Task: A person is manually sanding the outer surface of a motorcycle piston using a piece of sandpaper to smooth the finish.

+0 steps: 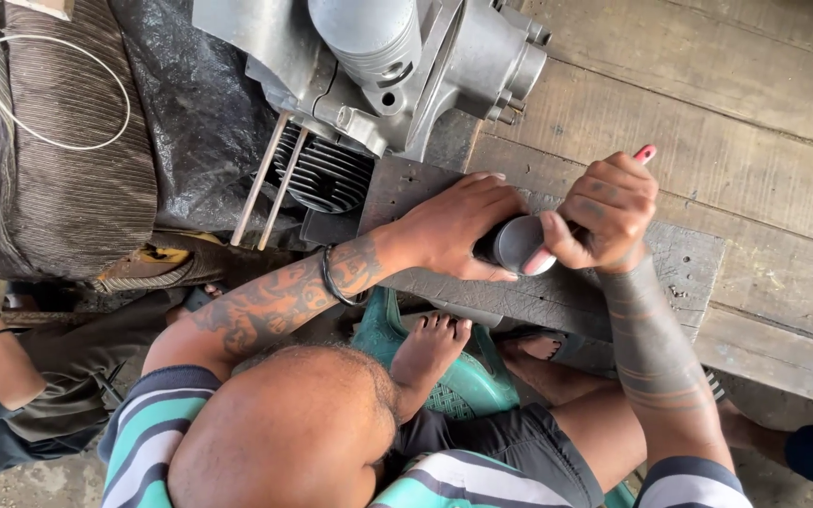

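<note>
Tool tip hidden behind the grey cylinder [517, 243], left hand [454, 229] clamped round the cylinder on the wooden block [613, 292], right hand [609, 212] gripped a red-handled tool [645, 153] just beside it

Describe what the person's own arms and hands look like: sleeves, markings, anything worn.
Both arms are bare from short striped sleeves, teal, white and dark navy. The left arm carries dense pictorial tattoos along the forearm and a dark band on the wrist. The right arm has ring-like banded tattoos around the forearm. The left hand and right hand wear no gloves; no rings are visible.
</note>
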